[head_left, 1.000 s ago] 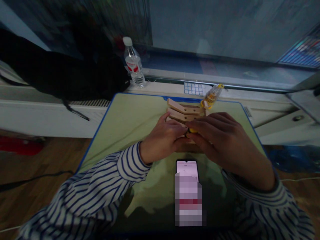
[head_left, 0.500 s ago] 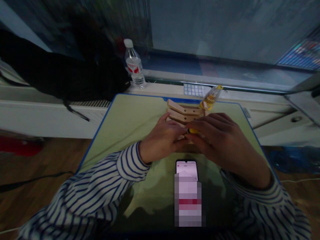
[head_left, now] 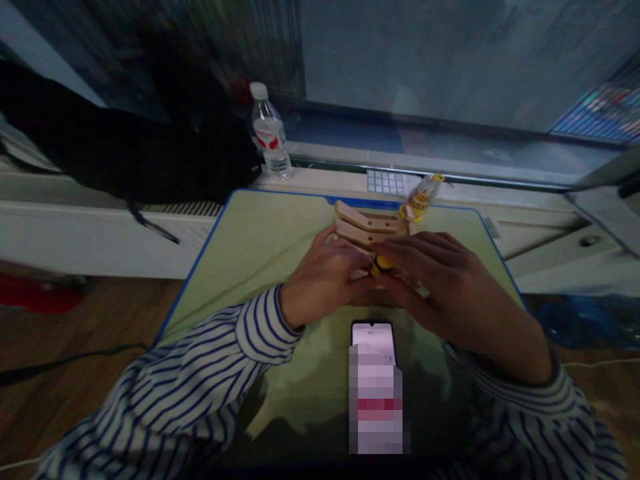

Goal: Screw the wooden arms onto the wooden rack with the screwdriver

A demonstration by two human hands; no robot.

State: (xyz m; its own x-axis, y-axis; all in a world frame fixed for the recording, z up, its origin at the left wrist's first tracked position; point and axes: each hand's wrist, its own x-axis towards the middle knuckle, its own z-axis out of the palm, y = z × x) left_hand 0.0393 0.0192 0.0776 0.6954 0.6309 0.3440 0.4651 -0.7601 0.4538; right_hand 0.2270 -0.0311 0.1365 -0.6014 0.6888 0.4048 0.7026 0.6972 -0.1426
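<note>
On the green tabletop [head_left: 273, 247], angled wooden slats with round holes [head_left: 367, 235] form a small assembly. My left hand [head_left: 325, 270] is closed on its near left side, the thumb and fingers around the wood. My right hand [head_left: 445, 283] comes in from the right, fingertips pinched around a small yellow and black handle [head_left: 384, 263] that looks like part of a screwdriver. The handle meets the wood near my left fingertips. My fingers hide its tip and much of the near wood. A lit phone [head_left: 373, 332] lies just below both hands, its lower part pixelated.
Behind the table, a water bottle [head_left: 270, 133] stands on the white ledge beside a black bag [head_left: 200, 153]. A clear packet with yellow ends [head_left: 423, 197] leans at the table's back edge. A grid-marked sheet [head_left: 387, 181] lies on the ledge.
My right fingers have opened slightly and shifted around the yellow and black handle, showing more of it. My left hand and the wooden assembly have stayed nearly still.
</note>
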